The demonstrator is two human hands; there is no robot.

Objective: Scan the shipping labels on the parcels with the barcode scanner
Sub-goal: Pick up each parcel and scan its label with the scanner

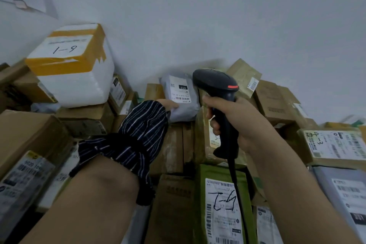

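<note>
Right hand [235,123]: fingers wrapped round the grip of the black pistol-shaped barcode scanner [217,83], index finger at the trigger. The scanner head, with its red strip, is raised and faces the wall. Its black cable [235,176] hangs down from the handle.

Left hand [168,105]: mostly covered by a dark striped sleeve [138,130]. It grips the lower left edge of a grey plastic mailer parcel [186,111]. The mailer stands upright just left of the scanner head, white shipping label [180,90] facing the camera.

Surface: a packed heap of brown cardboard parcels; what carries them is hidden.
- White foam box with yellow tape [79,85], marked by hand, upper left.
- Green parcel with inked label [200,204], below the scanner.
- Cardboard box marked "4-3" [305,144], right.

Room: plain pale wall [217,16] directly behind the heap.
</note>
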